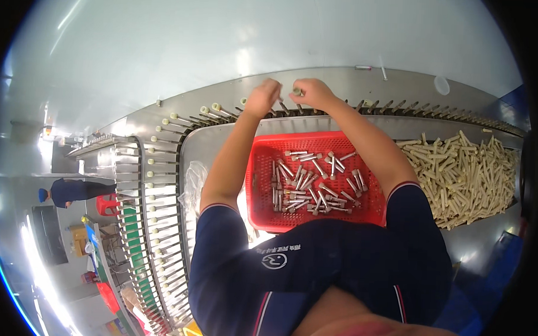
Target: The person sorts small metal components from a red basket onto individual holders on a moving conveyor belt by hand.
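My left hand (264,97) is raised over the row of spindles (284,107), its fingers curled together; what they hold, if anything, is hidden. Close beside it, my right hand (314,92) pinches a small round greenish piece (297,92) at its fingertips. Just nearer than the hands, between my forearms, lies a red perforated basket (261,145). Inside it are many small silvery tubes with pale ends (320,167), lying in all directions.
A heap of cream-coloured tubes (458,174) lies at the right. The spindle track curves left, many spindles carrying pale caps (151,161). Clear plastic bagging (195,183) lies left of the basket. A round translucent lid (441,86) sits far right. A person (75,192) stands far left.
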{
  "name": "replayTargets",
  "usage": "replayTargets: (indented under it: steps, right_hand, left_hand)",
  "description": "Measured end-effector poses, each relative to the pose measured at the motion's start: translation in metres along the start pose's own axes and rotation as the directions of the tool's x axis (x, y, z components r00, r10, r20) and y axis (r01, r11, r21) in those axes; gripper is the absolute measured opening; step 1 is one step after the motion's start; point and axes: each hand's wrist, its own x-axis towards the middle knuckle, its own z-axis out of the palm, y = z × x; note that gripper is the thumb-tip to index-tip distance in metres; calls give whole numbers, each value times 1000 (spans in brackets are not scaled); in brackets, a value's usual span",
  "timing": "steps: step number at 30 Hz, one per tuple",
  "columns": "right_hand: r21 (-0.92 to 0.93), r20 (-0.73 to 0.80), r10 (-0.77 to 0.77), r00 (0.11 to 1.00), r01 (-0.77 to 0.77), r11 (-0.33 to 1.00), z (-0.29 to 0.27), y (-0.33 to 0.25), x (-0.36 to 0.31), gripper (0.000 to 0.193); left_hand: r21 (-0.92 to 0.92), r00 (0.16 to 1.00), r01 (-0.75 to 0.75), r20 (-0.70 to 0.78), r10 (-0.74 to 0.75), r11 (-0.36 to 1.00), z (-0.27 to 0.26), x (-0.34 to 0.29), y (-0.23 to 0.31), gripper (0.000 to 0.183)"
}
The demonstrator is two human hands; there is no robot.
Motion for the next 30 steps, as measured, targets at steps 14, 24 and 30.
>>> replayTargets:
  steps: [14,24,30]
  right_hand:
    - [-207,437,273,857,-199,958,58,3,-249,97]
    - [-305,-261,-188,947,104,947,54,-42,16,37]
    - [681,-202,471,859,-223,698,42,-48,35,26]
  left_hand:
    - [0,468,297,871,-146,955,57,-215,77,61]
    - [275,994,-37,-88,63,961,-45,-43,-60,32]
    - [88,965,114,-248,-90,990,-63,-13,-31,31]
